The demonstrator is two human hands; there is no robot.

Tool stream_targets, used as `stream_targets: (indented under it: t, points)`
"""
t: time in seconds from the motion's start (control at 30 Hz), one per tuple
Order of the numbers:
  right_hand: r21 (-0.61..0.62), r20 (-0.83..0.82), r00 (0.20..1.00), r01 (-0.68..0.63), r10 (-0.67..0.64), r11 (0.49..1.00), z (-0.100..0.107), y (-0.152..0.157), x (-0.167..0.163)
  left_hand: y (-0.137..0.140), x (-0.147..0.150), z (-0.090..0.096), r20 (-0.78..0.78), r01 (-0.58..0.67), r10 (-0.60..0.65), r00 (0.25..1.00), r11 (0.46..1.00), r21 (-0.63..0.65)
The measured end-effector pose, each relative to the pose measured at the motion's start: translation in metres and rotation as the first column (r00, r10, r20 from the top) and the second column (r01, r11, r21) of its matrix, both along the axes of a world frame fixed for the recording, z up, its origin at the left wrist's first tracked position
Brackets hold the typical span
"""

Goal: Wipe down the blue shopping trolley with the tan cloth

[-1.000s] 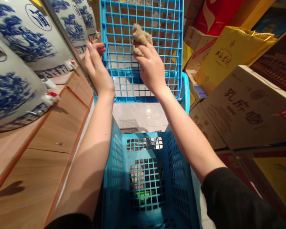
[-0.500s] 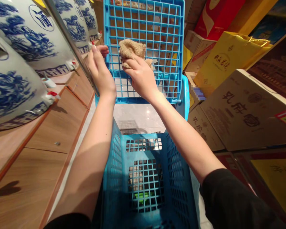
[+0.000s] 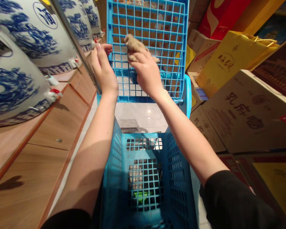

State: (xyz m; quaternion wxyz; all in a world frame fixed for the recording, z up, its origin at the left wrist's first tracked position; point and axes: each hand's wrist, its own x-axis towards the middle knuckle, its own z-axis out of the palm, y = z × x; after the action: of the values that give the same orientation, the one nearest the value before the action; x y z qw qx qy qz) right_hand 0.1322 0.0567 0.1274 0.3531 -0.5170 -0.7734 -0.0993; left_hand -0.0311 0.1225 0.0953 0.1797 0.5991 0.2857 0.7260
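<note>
My right hand [image 3: 146,68] is closed on a bunched tan cloth [image 3: 135,44], pressing it against the blue plastic grid panel [image 3: 166,35] of a shopping cart. Fingers and knuckles hide part of the cloth. At the panel's left side, my left hand [image 3: 103,68] has its fingers bent round the edge and its thumb pointing up, beside a slanting metal bar [image 3: 73,41]. Below both forearms is the cart's lower blue basket [image 3: 144,154], with slotted walls and floor; something green [image 3: 141,196] shows through the bottom.
Large blue-and-white ceramic jars [image 3: 21,86] stand on a wooden cabinet [image 3: 50,127] at left. On the right are stacked cardboard boxes [image 3: 243,111], a yellow gift bag [image 3: 228,60] and a red bag [image 3: 220,19]. Grey floor tiles [image 3: 143,116] show beyond the lower basket.
My right hand and the cloth have shifted slightly right across the grid, and the cloth is folded differently. The left hand keeps its place at the panel's edge; the view has shifted a little.
</note>
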Motion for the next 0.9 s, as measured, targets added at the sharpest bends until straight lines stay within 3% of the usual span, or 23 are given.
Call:
stream_targets:
  t: [0.1, 0.27, 0.37, 0.53, 0.63, 0.8, 0.9]
  points:
    - [-0.052, -0.002, 0.995, -0.103, 0.103, 0.993, 0.002, 0.0, -0.008, -0.001, -0.001, 0.0, -0.011, 0.014, -0.015, 1.0, 1.0, -0.007]
    - [0.116, -0.128, 0.986, 0.122, -0.107, 0.986, 0.013, -0.004, 0.041, -0.012, 0.002, 0.004, 0.017, 0.011, -0.011, 1.0, 1.0, 0.0]
    - [0.113, -0.135, 0.979, 0.17, -0.154, 0.979, 0.014, -0.007, 0.048, -0.014, 0.005, 0.005, 0.023, -0.006, 0.006, 1.0, 1.0, -0.005]
    - [-0.026, 0.011, 0.998, -0.062, 0.062, 0.998, 0.006, -0.018, -0.006, -0.012, 0.006, 0.005, 0.012, 0.01, -0.01, 1.0, 1.0, 0.006]
    - [-0.043, 0.093, 0.985, -0.145, 0.149, 0.988, 0.005, -0.019, -0.016, -0.013, 0.005, 0.005, 0.01, 0.004, -0.005, 1.0, 0.999, 0.042]
    - [0.1, -0.027, 0.998, 0.056, -0.054, 0.993, 0.012, -0.006, 0.028, -0.013, 0.003, 0.005, 0.03, -0.015, 0.016, 0.999, 1.0, -0.027]
    - [0.1, -0.082, 0.993, 0.093, -0.085, 0.991, 0.013, -0.005, 0.035, -0.013, 0.004, 0.005, 0.066, 0.044, -0.038, 0.997, 0.995, -0.089]
